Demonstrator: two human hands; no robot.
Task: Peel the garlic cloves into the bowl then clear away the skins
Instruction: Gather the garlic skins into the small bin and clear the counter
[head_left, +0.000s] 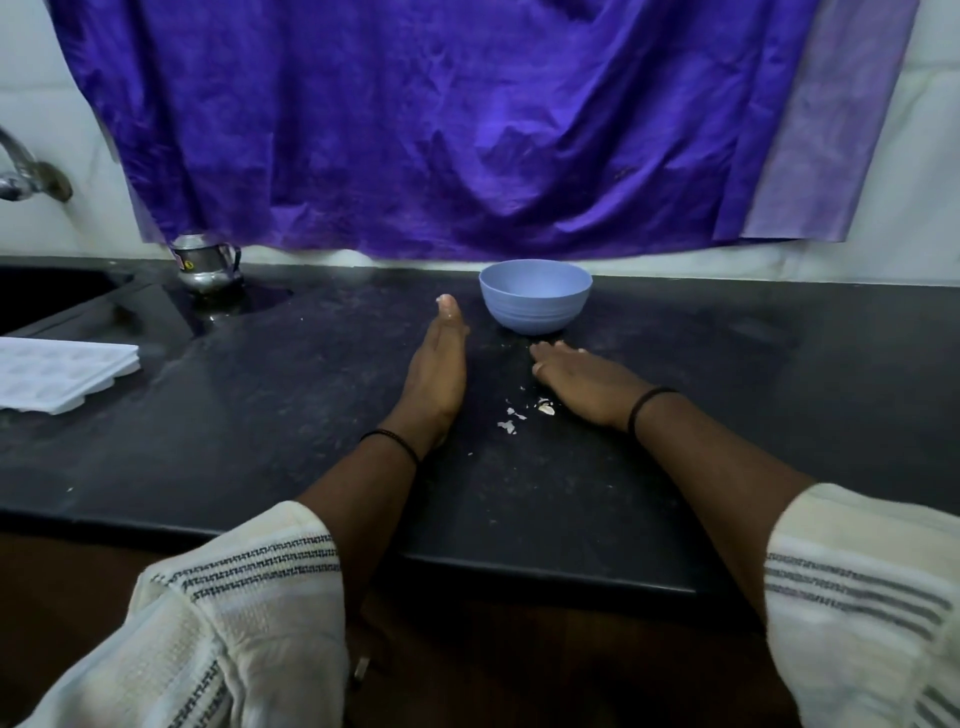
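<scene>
Black counter (260, 415) with a blue bowl (535, 297) near the back, its contents hidden. Left hand (436, 371) stands on edge, fingers straight, holding nothing. Right hand (584, 382) lies flat, fingers extended, empty. Garlic skins (524, 413) lie scattered between them. Steel jug (208, 265) and white tray (62, 371) sit left, purple cloth (441, 119) behind

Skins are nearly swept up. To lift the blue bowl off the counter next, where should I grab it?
Grip the blue bowl by its rim, from the right: it stands upright and open-topped, the right hand lies flat just before it, and that side of the counter looks unobstructed.
</scene>
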